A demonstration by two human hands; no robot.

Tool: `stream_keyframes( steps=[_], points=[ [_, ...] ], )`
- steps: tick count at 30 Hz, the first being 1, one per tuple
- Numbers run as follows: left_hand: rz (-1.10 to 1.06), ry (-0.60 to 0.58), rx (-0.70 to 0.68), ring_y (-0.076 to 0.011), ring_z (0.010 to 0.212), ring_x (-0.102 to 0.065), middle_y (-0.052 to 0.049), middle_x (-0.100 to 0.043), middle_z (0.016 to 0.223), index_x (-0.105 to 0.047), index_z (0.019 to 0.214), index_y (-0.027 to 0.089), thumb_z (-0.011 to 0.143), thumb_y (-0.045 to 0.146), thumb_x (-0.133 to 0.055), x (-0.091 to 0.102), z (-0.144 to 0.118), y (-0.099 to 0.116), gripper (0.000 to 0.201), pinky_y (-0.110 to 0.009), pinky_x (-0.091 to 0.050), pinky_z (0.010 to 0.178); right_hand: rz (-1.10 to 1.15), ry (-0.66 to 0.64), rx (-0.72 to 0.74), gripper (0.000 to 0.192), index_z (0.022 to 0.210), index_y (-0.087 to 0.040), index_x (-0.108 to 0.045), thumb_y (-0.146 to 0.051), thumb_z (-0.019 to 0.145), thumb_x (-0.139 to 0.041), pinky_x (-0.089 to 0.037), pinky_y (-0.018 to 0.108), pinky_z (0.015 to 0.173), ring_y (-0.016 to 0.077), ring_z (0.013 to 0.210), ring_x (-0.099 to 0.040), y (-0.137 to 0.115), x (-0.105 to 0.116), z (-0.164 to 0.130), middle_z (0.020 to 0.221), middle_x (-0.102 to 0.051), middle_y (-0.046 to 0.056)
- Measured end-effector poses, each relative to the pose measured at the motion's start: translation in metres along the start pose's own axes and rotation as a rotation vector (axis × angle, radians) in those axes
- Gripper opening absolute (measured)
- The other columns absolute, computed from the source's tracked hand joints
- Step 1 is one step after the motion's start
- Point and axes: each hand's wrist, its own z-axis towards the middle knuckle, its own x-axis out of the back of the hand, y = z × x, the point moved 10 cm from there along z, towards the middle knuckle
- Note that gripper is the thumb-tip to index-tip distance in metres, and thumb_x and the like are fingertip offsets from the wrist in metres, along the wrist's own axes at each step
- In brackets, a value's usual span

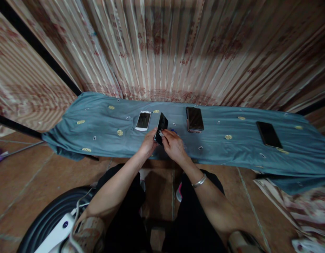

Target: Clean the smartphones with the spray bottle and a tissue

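A black smartphone [162, 123] is held tilted up over the cloth-covered table [110, 140]. My left hand [148, 142] grips its lower left side with the fingers wrapped round it. At the phone's lower right, the fingers of my right hand [173, 144] are bent and pressed together against it. Something small and light-coloured shows at those fingertips, too small to name. A bit of blue or purple [174, 131] peeks out beside the right hand. Just left of the held phone lies a white smartphone [143, 121] with a dark screen.
Right of my hands lies a dark phone in a case [195, 119]. Another black phone [269, 134] rests farther right. A striped curtain [162, 52] hangs behind the table. At lower left, a white power strip [57, 233] with cables sits on a round black object [41, 219].
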Motion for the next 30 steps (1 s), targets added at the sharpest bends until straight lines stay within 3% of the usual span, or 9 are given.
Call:
stream_keyframes(
  steps=[7, 13, 21, 30],
  points=[
    [0.068, -0.06, 0.023, -0.0101, 0.061, -0.055, 0.0, -0.067, 0.068, -0.07, 0.077, 0.012, 0.073, 0.032, -0.076, -0.007, -0.003, -0.003, 0.022, -0.023, -0.045, 0.059, 0.007, 0.027, -0.046, 0.034, 0.119, -0.018, -0.067, -0.022, 0.096, -0.042, -0.048, 0.044, 0.106, 0.0256, 0.115, -0.063, 0.011, 0.007, 0.002, 0.122, -0.069, 0.013],
    [0.145, -0.126, 0.023, -0.0192, 0.085, -0.064, -0.006, -0.074, 0.09, -0.074, 0.087, 0.014, 0.065, 0.039, -0.082, -0.013, -0.007, -0.007, 0.034, -0.027, -0.05, 0.067, 0.004, 0.08, -0.064, 0.034, 0.118, -0.018, -0.067, -0.023, 0.095, -0.042, -0.049, 0.045, 0.104, 0.0255, 0.116, -0.063, 0.021, 0.016, 0.004, 0.122, -0.069, 0.013],
    [0.13, -0.171, 0.036, -0.0237, 0.097, -0.067, -0.006, -0.076, 0.09, -0.077, 0.086, 0.014, 0.057, 0.039, -0.087, -0.022, -0.013, -0.013, 0.039, -0.032, -0.052, 0.082, 0.003, 0.124, -0.084, 0.039, 0.124, -0.016, -0.065, -0.021, 0.095, -0.04, -0.046, 0.046, 0.109, 0.0253, 0.119, -0.061, 0.028, 0.026, 0.004, 0.127, -0.067, 0.014],
    [0.163, -0.144, 0.01, -0.0193, 0.087, -0.068, -0.006, -0.076, 0.083, -0.078, 0.091, 0.014, 0.063, 0.031, -0.085, -0.018, -0.01, -0.012, 0.034, -0.03, -0.05, 0.081, -0.013, 0.106, -0.026, 0.045, 0.132, -0.018, -0.06, -0.014, 0.092, -0.038, -0.042, 0.05, 0.113, 0.026, 0.131, -0.053, 0.022, 0.021, 0.003, 0.138, -0.059, 0.013]
  ],
)
